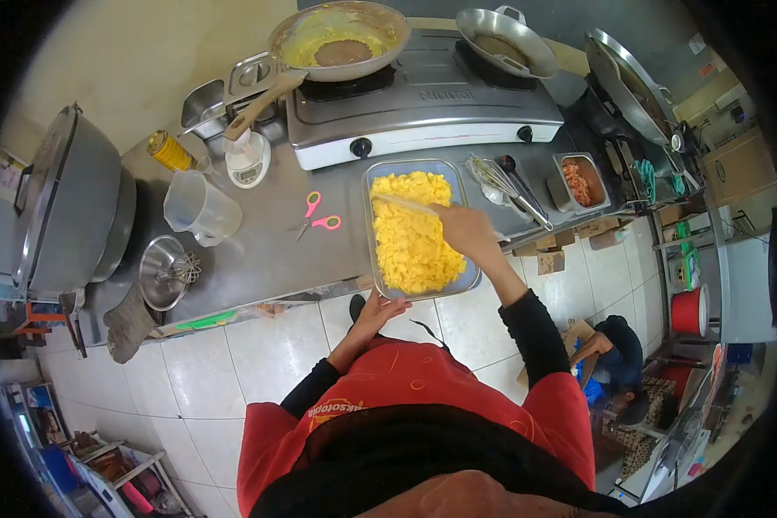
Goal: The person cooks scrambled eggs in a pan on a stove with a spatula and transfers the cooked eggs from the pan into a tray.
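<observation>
A rectangular glass dish (470,274) full of yellow chopped food (414,250) stands at the counter's front edge, below the stove. My right hand (466,231) is over the dish's right side, closed on the handle of a pale flat utensil (403,203), whose blade lies across the upper part of the food. At the dish's lower left corner, my left hand (378,312) rests against the rim with its fingers apart. Pink and green scissors (317,216) lie on the counter left of the dish.
Behind the dish is a two-burner stove (432,129) with a wide pan (341,39) and a wok (507,43). Whisks (501,186) and a metal tray (578,183) lie right; a plastic jug (200,207), scale (248,164) and steel bowl (161,272) left. Another person (617,354) crouches lower right.
</observation>
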The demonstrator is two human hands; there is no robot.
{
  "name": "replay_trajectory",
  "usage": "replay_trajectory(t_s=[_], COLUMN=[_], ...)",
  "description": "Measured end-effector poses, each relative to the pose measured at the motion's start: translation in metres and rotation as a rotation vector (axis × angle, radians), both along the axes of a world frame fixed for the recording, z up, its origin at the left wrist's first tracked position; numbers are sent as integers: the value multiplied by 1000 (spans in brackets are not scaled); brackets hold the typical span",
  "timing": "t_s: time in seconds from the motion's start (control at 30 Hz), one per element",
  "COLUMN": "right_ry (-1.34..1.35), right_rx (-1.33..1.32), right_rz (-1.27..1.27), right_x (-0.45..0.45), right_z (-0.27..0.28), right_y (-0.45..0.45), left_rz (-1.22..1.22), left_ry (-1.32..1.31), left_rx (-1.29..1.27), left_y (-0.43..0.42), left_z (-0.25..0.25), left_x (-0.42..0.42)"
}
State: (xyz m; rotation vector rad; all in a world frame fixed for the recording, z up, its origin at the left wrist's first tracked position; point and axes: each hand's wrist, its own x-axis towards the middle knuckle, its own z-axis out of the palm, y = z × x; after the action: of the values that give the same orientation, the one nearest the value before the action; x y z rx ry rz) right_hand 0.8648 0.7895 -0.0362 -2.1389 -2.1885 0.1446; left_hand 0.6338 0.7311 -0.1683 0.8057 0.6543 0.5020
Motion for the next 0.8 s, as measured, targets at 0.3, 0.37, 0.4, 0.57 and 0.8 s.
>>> replay_trajectory(t_s=[0.3,0.37,0.4,0.57,0.8], right_ry=[0,34,16,-65,83], right_rx=[-77,-60,-37,1,100], right_rz=[-113,-111,-135,-208,-237], right_x=[29,34,33,37,17], right_z=[22,25,31,10,-22], right_y=[0,-9,-16,-43,-47], left_rz=[-32,-38,-44,-39,4], left_ry=[-27,13,15,19,111], left_rx=[7,7,7,-19,14], left_y=[7,6,7,6,-1], left_z=[-6,-3,-5,-15,-1], left_x=[-1,-2,-3,-2,1])
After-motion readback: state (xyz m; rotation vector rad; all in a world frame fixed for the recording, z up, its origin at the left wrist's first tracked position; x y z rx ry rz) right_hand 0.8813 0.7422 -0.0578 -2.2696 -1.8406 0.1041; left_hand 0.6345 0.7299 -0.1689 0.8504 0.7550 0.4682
